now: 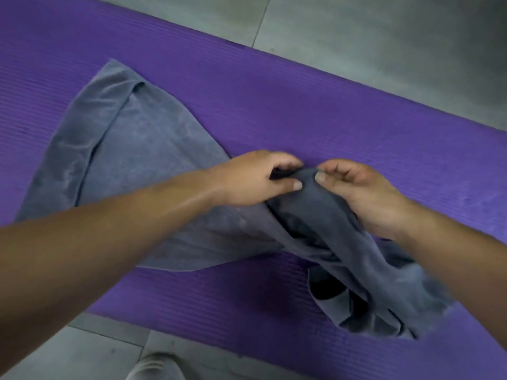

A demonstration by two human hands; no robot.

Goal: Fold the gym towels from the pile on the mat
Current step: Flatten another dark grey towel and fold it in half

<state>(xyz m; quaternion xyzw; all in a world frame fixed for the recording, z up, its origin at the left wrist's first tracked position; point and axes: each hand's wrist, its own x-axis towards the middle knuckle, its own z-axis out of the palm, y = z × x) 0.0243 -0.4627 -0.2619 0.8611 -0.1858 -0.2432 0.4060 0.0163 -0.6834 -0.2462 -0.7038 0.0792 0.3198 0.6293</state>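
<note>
A grey towel [142, 149] lies spread on the purple mat [301, 105], with one long edge folded over at its left side. Above its near right corner both hands hold up a bunched grey towel [356, 256], which hangs down toward the lower right. My left hand [255, 179] pinches the top edge of the bunched cloth between thumb and curled fingers. My right hand [354, 190] pinches the same edge just to the right, thumb on top. Whether the bunched cloth is a second towel or part of the spread one, I cannot tell.
The mat runs diagonally over a grey tiled floor [384, 37]. Its near edge crosses the lower left, with floor tiles [82, 352] below it. A light-coloured shoe [156, 368] shows at the bottom edge.
</note>
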